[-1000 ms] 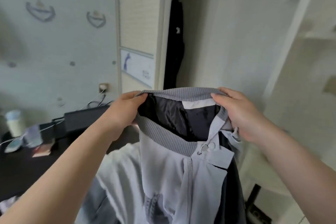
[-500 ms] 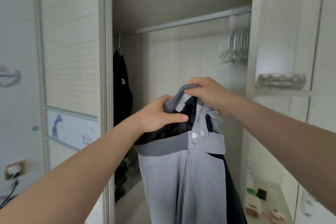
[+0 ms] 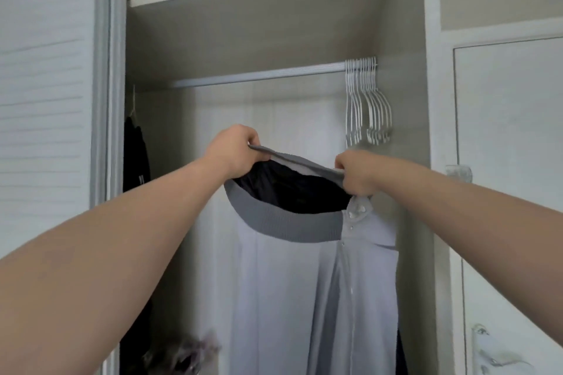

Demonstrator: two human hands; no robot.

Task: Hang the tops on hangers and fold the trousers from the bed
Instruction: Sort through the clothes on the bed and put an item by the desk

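Head cam: jacket [image 3: 304, 289] held up at the wardrobe [image 3: 409, 27].
Left hand [image 3: 234, 151] and right hand [image 3: 355, 173] grip its collar [image 3: 286, 225]; hangers [image 3: 367, 103] bunched at the rail's [image 3: 259, 76] right end.

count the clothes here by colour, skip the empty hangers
grey jacket: 1
black top: 1
total: 2
blurred heap at the bottom: too unclear to count

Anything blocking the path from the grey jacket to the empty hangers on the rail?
Nothing visible. The left hand and right hand grip the grey jacket by its collar, just below the white hangers bunched at the right end of the rail; only open air lies between. The black garment hangs far left.
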